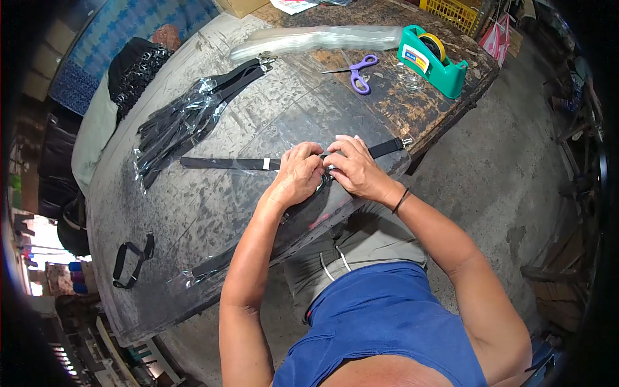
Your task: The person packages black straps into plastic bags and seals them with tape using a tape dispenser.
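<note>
Both my hands are close together at the table's near edge, over the middle of a black strap (222,164). My left hand (300,173) has its fingers bent and pressed on the strap and clear plastic. Beside it, my right hand (356,169) pinches at the strap, its fingertips nearly touching the left ones. The strap runs out to the left, with a white band (266,164) round it, and to the right, ending in a metal clip (406,141). Dark metal parts show partly beneath my fingers.
On the worn table (213,219) lie bagged black straps (187,116), clear plastic sleeves (316,40), purple scissors (361,74) and a green tape dispenser (433,64). A black strap loop (133,261) lies at the left, a wrapped strap (216,263) along the near edge.
</note>
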Available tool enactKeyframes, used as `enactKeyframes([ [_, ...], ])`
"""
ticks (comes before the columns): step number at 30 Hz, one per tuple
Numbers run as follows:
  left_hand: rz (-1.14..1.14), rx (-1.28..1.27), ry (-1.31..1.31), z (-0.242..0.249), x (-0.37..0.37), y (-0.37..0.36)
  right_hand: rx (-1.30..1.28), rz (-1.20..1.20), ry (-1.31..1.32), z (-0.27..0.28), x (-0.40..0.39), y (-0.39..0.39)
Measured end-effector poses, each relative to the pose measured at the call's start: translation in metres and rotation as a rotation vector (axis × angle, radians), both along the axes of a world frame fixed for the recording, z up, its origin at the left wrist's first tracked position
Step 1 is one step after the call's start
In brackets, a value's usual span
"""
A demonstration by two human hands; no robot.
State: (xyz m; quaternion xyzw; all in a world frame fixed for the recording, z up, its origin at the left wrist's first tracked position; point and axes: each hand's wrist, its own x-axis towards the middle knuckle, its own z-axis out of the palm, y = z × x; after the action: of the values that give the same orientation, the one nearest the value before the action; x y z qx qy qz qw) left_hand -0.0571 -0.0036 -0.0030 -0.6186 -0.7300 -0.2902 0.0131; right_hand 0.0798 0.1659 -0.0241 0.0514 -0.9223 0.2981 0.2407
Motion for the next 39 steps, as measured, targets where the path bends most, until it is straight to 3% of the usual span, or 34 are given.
enactKeyframes([
  [14,0.022,-0.103,-0.075,0.006,0.002,-0.004,0.137,0.063,0.027,0.000,-0.008,0.000],
  [18,0.089,0.019,0.098,0.006,0.018,-0.009,0.140,0.036,0.000,-0.001,-0.008,-0.002],
  [26,0.116,0.043,0.163,0.006,0.022,-0.010,-0.144,0.032,0.091,0.004,-0.001,0.008],
  [34,0.158,0.091,0.074,-0.001,0.024,-0.003,-0.104,-0.027,0.052,-0.001,0.000,0.008],
  [39,0.147,0.108,0.063,-0.002,0.025,-0.001,-0.217,0.031,-0.042,0.002,0.001,0.011],
])
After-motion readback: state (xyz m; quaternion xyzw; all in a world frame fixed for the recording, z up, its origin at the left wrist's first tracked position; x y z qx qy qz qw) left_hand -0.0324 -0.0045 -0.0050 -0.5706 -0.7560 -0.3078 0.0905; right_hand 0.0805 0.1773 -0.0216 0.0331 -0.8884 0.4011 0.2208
